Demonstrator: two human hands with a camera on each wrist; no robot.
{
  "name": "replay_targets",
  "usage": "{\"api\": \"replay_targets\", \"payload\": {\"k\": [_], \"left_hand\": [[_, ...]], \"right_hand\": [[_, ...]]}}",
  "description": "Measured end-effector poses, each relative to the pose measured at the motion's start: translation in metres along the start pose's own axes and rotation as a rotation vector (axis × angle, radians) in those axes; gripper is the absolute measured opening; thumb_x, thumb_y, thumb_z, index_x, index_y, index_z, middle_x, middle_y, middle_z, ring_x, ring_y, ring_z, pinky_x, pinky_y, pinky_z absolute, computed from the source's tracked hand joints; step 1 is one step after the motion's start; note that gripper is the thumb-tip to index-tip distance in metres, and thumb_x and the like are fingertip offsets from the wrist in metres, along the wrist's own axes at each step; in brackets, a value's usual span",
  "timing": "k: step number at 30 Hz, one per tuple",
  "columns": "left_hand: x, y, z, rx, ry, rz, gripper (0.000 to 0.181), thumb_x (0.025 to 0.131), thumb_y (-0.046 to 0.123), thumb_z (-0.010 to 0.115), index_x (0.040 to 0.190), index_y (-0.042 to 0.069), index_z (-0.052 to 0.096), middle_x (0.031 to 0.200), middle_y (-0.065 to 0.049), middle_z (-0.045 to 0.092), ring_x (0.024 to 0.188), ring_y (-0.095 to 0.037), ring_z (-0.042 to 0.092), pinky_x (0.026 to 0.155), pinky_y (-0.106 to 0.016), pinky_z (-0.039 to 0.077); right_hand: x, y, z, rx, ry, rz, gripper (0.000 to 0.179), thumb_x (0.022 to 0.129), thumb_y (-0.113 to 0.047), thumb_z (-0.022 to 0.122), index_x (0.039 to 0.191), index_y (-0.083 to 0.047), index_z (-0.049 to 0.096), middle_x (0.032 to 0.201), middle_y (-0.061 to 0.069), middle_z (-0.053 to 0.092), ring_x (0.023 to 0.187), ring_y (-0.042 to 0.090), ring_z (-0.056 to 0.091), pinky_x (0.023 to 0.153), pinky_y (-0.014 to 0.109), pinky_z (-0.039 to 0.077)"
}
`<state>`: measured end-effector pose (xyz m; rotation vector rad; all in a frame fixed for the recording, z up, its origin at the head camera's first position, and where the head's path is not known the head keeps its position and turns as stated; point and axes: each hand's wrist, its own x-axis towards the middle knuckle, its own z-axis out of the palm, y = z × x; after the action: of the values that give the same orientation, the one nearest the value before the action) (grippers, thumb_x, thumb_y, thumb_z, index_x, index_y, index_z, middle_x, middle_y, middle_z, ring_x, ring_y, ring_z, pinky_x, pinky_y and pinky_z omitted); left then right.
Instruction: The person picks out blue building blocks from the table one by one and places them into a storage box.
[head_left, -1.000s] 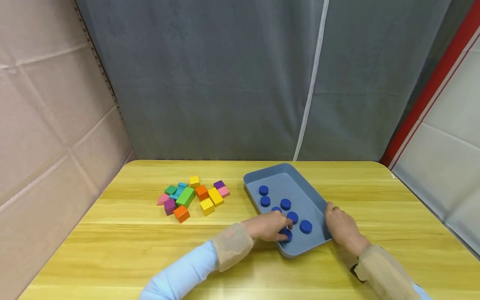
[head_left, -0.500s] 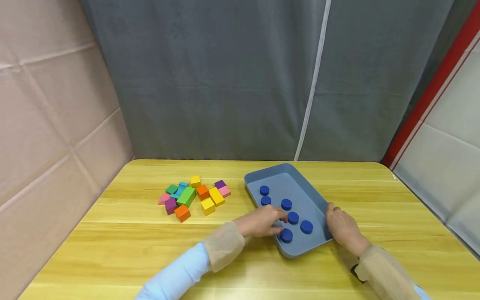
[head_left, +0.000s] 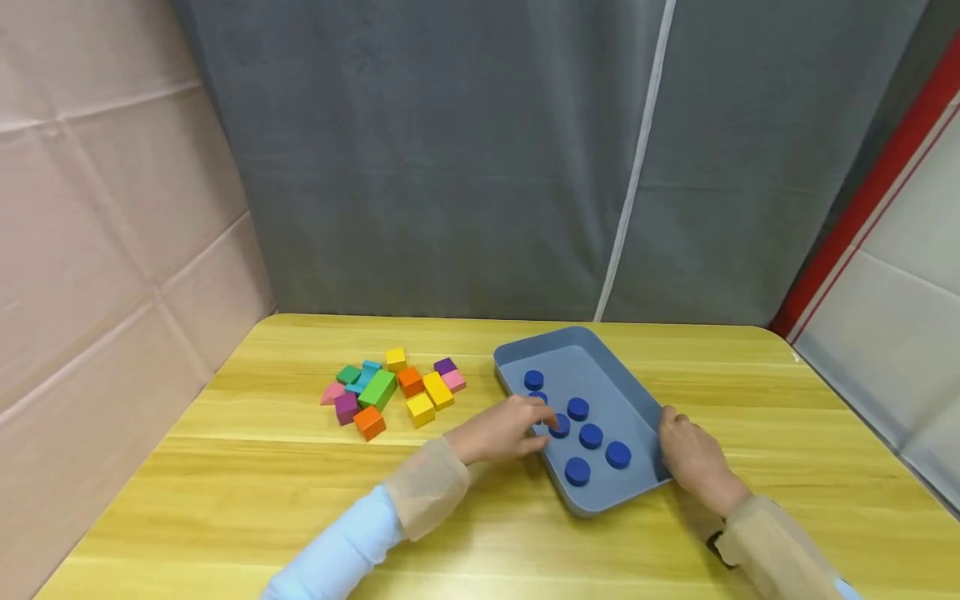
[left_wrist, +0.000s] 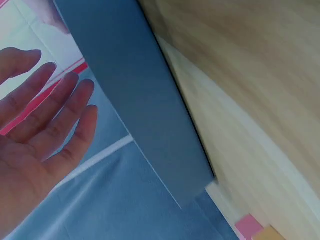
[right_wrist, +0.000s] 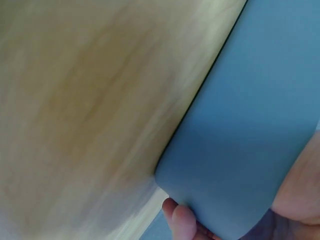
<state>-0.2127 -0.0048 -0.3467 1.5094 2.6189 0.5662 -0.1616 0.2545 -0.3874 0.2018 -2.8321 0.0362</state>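
A blue-grey rectangular tray (head_left: pixel 577 371) lies angled on the table with several dark blue round discs (head_left: pixel 577 472) spread over its floor. My left hand (head_left: pixel 504 430) hovers over the tray's left rim. In the head view its fingertips overlap a disc (head_left: pixel 559 426). The left wrist view shows the left hand (left_wrist: pixel 50 130) with spread, loosely bent fingers and nothing in them, beside the tray wall (left_wrist: pixel 130 95). My right hand (head_left: pixel 693 454) grips the tray's right side near its front corner. Its fingers (right_wrist: pixel 184 220) curl round the tray's edge in the right wrist view.
Several coloured wooden blocks (head_left: pixel 377 390) sit in a loose cluster left of the tray, among them green, orange, yellow, purple and pink ones. A grey curtain (head_left: pixel 435 167) hangs behind the wooden table (head_left: pixel 225 492). Padded walls (head_left: pixel 112 233) stand at both sides.
My left hand has drawn back leftward from the front discs toward the tray's left rim, uncovering discs near the front. The right hand keeps its grip. The head view has shifted slightly.
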Motion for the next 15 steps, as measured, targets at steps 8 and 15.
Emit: {"api": "replay_targets", "payload": {"k": [8, 15], "left_hand": [[-0.015, -0.012, -0.013, -0.084, 0.061, -0.054, 0.02, 0.085, 0.01, 0.059, 0.102, 0.0, 0.062, 0.1, -0.01, 0.062, 0.091, -0.021, 0.058, 0.081, -0.022, 0.047], [-0.035, -0.024, -0.026, -0.071, 0.141, -0.062, 0.021, 0.086, 0.012, 0.057, 0.102, 0.0, 0.061, 0.098, -0.011, 0.063, 0.091, -0.023, 0.058, 0.083, -0.03, 0.047]], "right_hand": [[-0.002, 0.002, -0.003, 0.002, 0.048, -0.001, 0.017, 0.069, 0.014, 0.053, 0.079, 0.014, 0.04, 0.062, 0.018, 0.043, 0.049, 0.029, 0.05, 0.038, 0.038, 0.042], [-0.003, 0.003, -0.006, -0.023, 0.13, -0.009, 0.011, 0.071, 0.012, 0.053, 0.077, 0.012, 0.044, 0.063, 0.019, 0.044, 0.051, 0.03, 0.048, 0.038, 0.039, 0.043]]}}
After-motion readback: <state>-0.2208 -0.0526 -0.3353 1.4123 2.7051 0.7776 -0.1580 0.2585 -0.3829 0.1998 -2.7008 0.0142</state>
